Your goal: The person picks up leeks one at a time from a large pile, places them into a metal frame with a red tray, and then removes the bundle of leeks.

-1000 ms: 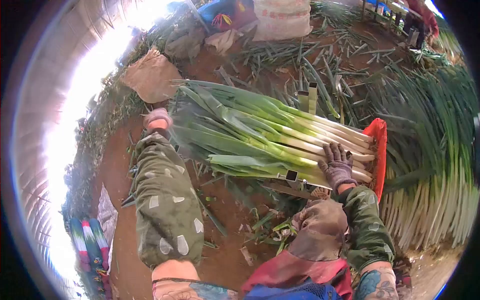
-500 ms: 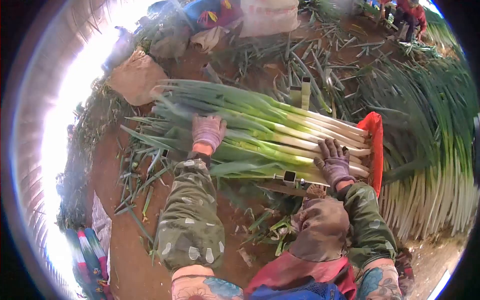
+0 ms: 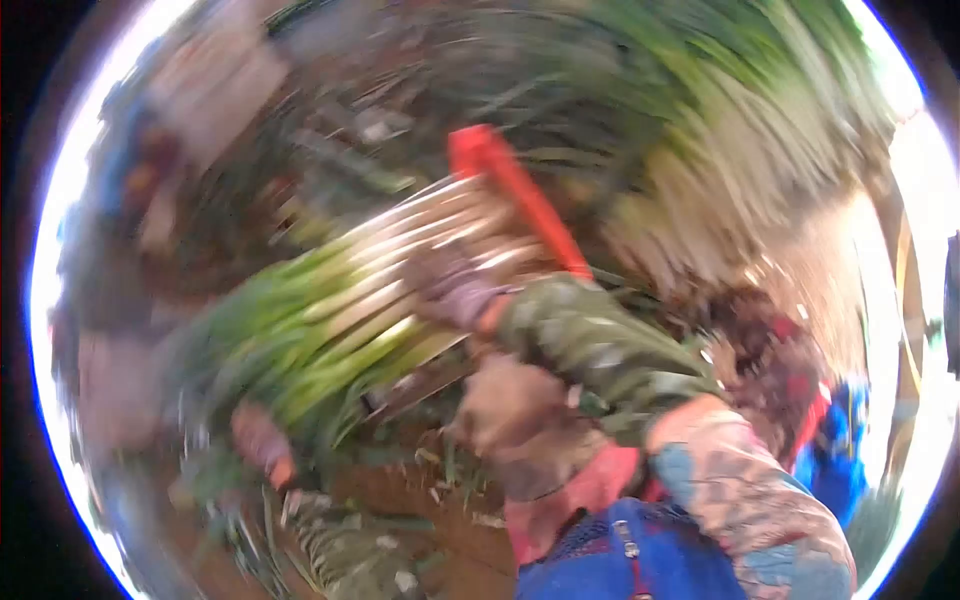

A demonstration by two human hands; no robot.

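Observation:
The bundle of long green onions (image 3: 350,300) lies slanted across the middle, white ends up against a red board (image 3: 525,200). My right hand (image 3: 450,285), in a purple-grey glove, rests on the white stalks near that board, its fingers smeared by motion. At the lower left, my left hand (image 3: 262,438), gloved too, is beside the green leaves at the bundle's edge. Its fingers are blurred, and I cannot make out whether they hold any leaves.
A large pile of green onions (image 3: 720,180) lies at the upper right, roots toward the bottom. A pale sack (image 3: 215,85) is at the upper left. Loose leaves litter the brown ground (image 3: 455,520). A blue thing (image 3: 845,450) shows at the right edge.
The view has swung to the right and blurred, so the bundle and red board now appear further left and more tilted. My left hand now appears at the bundle's lower edge instead of on top.

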